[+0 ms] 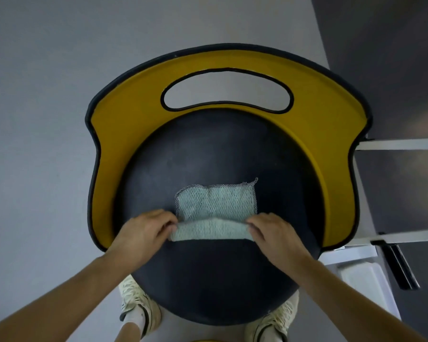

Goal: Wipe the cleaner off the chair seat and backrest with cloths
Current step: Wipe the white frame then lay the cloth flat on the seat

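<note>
- Left hand [143, 230] pinches the near-left corner of the cloth [215, 206], with its fingers curled round the folded edge, over the near-left part of the seat [208, 156].
- Right hand [272, 233] grips the near-right corner the same way, thumb and fingers curled over the fold.
- Between the two hands the cloth's near edge is turned up and over into a thick band. Its far part lies flat on the seat, and the far-right corner curls up slightly.
- Bare seat shows all round the cloth, with the widest stretch on the far side toward the backrest [134, 114].
- On the left, grey floor [35, 119] lies open beside the chair. On the right, a dark panel [393, 70] with a white rail [400, 144] and a black handle [403, 267] stands just beside the backrest's right flank.
- The cloth is pale green and waffle-textured, with a dark stitched hem on its left, far and right edges. It sits slightly nearer than the seat's middle.
- The seat is round, dark and matte; whether any cleaner lies on it cannot be made out.
- The backrest is yellow with dark trim and wraps the seat's far side and both flanks. An oval cutout [227, 91] opens near its top.
- Two pale shoes [136, 307] show under the seat's near rim.
</note>
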Tool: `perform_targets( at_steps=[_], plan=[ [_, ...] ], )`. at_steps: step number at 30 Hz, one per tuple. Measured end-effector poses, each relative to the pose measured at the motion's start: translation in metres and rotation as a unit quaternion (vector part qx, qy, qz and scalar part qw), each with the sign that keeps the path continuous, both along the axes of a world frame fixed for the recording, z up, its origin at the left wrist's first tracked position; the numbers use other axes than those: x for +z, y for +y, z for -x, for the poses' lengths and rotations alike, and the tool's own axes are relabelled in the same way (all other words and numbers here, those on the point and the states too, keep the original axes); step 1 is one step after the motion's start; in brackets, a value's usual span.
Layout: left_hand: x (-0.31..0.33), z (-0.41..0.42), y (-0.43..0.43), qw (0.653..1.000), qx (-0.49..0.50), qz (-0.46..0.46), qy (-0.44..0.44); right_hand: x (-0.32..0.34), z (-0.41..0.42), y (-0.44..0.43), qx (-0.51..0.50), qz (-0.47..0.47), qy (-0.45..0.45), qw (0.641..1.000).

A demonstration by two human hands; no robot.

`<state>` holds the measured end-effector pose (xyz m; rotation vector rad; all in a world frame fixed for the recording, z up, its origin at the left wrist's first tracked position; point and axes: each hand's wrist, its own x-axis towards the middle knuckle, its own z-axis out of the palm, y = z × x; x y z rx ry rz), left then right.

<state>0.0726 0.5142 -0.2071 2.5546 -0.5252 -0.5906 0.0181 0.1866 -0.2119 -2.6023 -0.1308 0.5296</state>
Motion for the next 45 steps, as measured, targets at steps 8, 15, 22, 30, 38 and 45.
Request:
perform_targets(
  at_steps=[8, 15, 22, 30, 38, 45],
  plan=[
    [-0.017, -0.050, -0.028, 0.988, 0.106, -0.053, -0.100, -0.006, -0.072, 0.001, -0.076, 0.051, -0.044, 0.995],
    [-0.041, -0.018, -0.064, 0.979, -0.102, -0.068, -0.163, -0.021, -0.052, 0.037, 0.090, 0.152, -0.059, 0.982],
    [-0.063, -0.001, -0.063, 0.977, -0.130, -0.138, -0.095, -0.046, -0.030, 0.027, 0.115, 0.184, -0.009, 0.976],
    [-0.052, -0.021, -0.053, 0.961, -0.194, -0.149, -0.128, -0.034, -0.012, 0.011, 0.121, 0.170, -0.007, 0.978],
    [-0.035, 0.030, -0.155, 0.987, -0.094, -0.011, -0.129, -0.031, -0.033, -0.022, 0.120, 0.169, -0.007, 0.978],
    [-0.049, 0.030, -0.182, 0.990, -0.025, -0.025, -0.137, -0.024, -0.039, -0.033, 0.152, 0.202, 0.002, 0.968]
  ],
)
